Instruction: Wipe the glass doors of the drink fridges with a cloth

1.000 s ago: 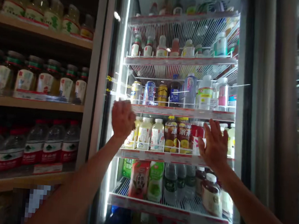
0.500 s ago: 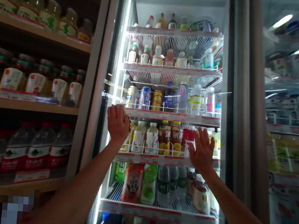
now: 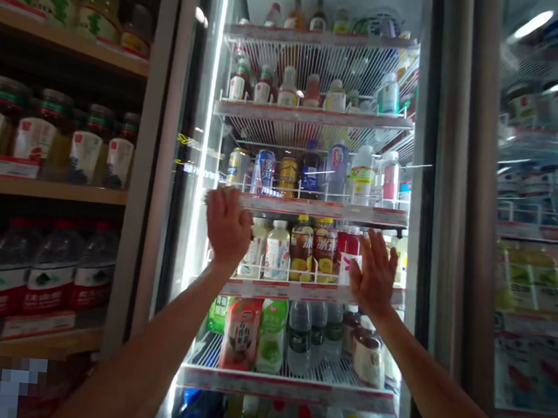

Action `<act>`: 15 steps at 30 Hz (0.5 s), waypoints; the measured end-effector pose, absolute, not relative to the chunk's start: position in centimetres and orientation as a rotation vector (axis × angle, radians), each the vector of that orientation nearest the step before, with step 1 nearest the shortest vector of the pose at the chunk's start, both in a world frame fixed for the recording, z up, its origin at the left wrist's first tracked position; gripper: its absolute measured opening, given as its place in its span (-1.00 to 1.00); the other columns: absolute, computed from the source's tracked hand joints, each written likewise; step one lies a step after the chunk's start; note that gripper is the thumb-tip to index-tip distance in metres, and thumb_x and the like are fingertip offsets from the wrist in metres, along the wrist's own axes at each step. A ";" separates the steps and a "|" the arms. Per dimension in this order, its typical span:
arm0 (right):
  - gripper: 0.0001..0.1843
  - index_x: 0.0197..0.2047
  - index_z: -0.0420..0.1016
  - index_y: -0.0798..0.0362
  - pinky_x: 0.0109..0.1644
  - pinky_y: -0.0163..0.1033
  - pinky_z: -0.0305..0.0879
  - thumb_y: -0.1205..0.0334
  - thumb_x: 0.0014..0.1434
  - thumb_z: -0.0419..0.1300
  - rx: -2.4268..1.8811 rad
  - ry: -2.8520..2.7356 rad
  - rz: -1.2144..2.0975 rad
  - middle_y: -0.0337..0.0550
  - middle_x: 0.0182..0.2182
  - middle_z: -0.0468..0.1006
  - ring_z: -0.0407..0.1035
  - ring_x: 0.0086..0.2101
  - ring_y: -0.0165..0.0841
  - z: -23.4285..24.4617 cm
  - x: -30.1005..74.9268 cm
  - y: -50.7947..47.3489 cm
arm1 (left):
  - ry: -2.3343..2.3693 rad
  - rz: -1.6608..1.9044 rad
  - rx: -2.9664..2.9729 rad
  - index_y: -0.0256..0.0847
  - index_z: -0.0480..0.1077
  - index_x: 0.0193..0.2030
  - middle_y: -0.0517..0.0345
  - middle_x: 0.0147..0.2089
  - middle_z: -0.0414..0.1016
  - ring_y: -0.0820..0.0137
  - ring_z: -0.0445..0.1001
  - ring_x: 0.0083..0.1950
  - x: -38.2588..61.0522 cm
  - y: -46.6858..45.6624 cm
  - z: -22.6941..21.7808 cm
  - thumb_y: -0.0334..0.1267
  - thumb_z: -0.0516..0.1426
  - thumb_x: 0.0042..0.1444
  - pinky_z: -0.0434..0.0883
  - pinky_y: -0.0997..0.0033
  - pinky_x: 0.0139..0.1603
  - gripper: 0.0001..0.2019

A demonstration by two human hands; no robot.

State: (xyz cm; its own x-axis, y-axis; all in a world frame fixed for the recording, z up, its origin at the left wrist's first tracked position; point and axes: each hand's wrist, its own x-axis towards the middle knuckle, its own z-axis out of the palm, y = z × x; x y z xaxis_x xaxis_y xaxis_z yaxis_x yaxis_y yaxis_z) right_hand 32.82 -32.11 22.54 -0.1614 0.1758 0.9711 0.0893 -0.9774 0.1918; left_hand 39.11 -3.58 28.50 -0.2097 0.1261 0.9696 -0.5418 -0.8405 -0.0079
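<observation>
My left hand [image 3: 228,225] lies flat on the glass door [image 3: 421,181] of a lit drinks fridge, fingers pointing up, just below the shelf of cans [image 3: 282,174]. My right hand [image 3: 375,272] presses the same glass further right with its fingers spread, in front of a red bottle [image 3: 348,248] and beside two tea bottles [image 3: 315,249]. Neither hand holds anything. Behind the glass, wire shelves [image 3: 315,116] carry rows of bottles, cans and cartons.
Wooden shelves on the left hold glass jars [image 3: 84,150] above and large water bottles [image 3: 52,271] below. A second glass-fronted fridge [image 3: 537,242] stands to the right, past a grey door frame [image 3: 452,216].
My view has drifted right, so the fridge and wooden shelves sit further left in the picture. Both hands stay flat on the glass at about the same spots on the door.
</observation>
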 end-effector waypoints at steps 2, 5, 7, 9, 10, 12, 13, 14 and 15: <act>-0.36 0.36 -0.12 -0.04 0.30 0.08 -0.12 0.23 0.25 -0.04 2.001 0.312 2.334 0.00 0.31 0.10 -0.03 0.29 -0.19 22.5 32.8 -32.1 | -0.863 2.130 1.778 -0.22 0.15 0.25 -0.02 0.38 0.03 0.17 -0.13 0.42 38.7 -5.2 27.9 -0.21 -0.03 0.19 0.02 0.01 0.37 -0.52; -0.37 0.36 -0.11 -0.06 0.30 0.09 -0.11 0.22 0.25 -0.04 1.998 0.303 2.354 0.00 0.30 0.11 -0.01 0.28 -0.18 22.5 32.7 -32.2 | -1.313 2.107 1.950 -0.11 0.17 0.24 0.08 0.35 0.11 0.27 -0.06 0.40 38.4 -4.9 27.5 -0.20 -0.02 0.18 0.08 0.11 0.36 -0.53; -0.37 0.36 -0.11 -0.06 0.29 0.09 -0.11 0.21 0.25 -0.04 2.004 0.294 2.349 0.00 0.30 0.10 -0.02 0.28 -0.17 22.5 32.8 -32.2 | -1.035 2.134 1.893 -0.13 0.17 0.24 0.05 0.36 0.09 0.24 -0.06 0.40 38.7 -2.6 27.9 -0.21 -0.05 0.19 0.05 0.07 0.37 -0.54; -0.37 0.35 -0.11 -0.06 0.29 0.09 -0.12 0.20 0.25 -0.04 2.016 0.283 2.332 -0.01 0.31 0.09 -0.02 0.29 -0.18 22.5 32.9 -32.2 | -0.579 2.121 1.756 -0.21 0.14 0.27 -0.05 0.38 0.01 0.15 -0.12 0.42 39.1 -0.8 28.2 -0.21 -0.08 0.20 -0.02 -0.07 0.37 -0.52; -0.37 0.35 -0.10 -0.05 0.30 0.09 -0.12 0.20 0.25 -0.03 2.019 0.284 2.326 -0.01 0.31 0.09 -0.02 0.29 -0.18 22.5 32.9 -32.2 | -0.485 2.110 1.717 -0.24 0.13 0.27 -0.09 0.39 -0.03 0.12 -0.15 0.42 39.2 -0.5 28.2 -0.21 -0.08 0.21 -0.03 -0.10 0.37 -0.52; -0.38 0.35 -0.08 -0.05 0.30 0.08 -0.13 0.20 0.24 -0.03 2.020 0.289 2.326 -0.01 0.31 0.09 -0.03 0.29 -0.19 22.5 32.9 -32.2 | -0.594 2.123 1.738 -0.26 0.15 0.26 -0.11 0.40 -0.05 0.11 -0.18 0.42 39.1 -1.3 27.6 -0.21 -0.07 0.21 0.00 -0.08 0.36 -0.52; -0.38 0.35 -0.07 -0.05 0.30 0.08 -0.14 0.21 0.24 -0.03 2.018 0.294 2.332 -0.01 0.31 0.09 -0.03 0.29 -0.19 22.5 32.9 -32.2 | -0.788 2.137 1.792 -0.25 0.16 0.25 -0.08 0.39 -0.02 0.13 -0.16 0.42 39.0 -2.0 27.3 -0.21 -0.05 0.20 0.05 -0.02 0.36 -0.53; -0.39 0.34 -0.07 -0.05 0.30 0.08 -0.14 0.21 0.24 -0.04 2.016 0.297 2.339 -0.01 0.31 0.09 -0.02 0.29 -0.19 22.5 32.9 -32.2 | -1.015 2.138 1.853 -0.21 0.17 0.24 -0.04 0.37 0.04 0.18 -0.11 0.41 38.9 -2.5 27.1 -0.21 -0.04 0.19 0.09 0.04 0.35 -0.53; -0.39 0.34 -0.06 -0.05 0.30 0.08 -0.13 0.21 0.25 -0.04 2.016 0.297 2.340 -0.01 0.31 0.09 -0.02 0.28 -0.19 22.4 32.8 -32.2 | -1.188 2.130 1.894 -0.17 0.17 0.24 0.00 0.35 0.09 0.21 -0.06 0.40 38.8 -2.8 27.2 -0.20 -0.03 0.19 0.11 0.08 0.35 -0.54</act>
State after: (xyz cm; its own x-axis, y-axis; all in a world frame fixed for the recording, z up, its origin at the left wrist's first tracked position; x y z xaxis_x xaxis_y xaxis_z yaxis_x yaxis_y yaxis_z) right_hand 32.84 -32.19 22.45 -0.1557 0.1534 0.9758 0.0952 -0.9809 0.1694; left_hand 38.84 -2.80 27.15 -0.2466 -0.4344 0.8663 -0.5087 -0.7028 -0.4973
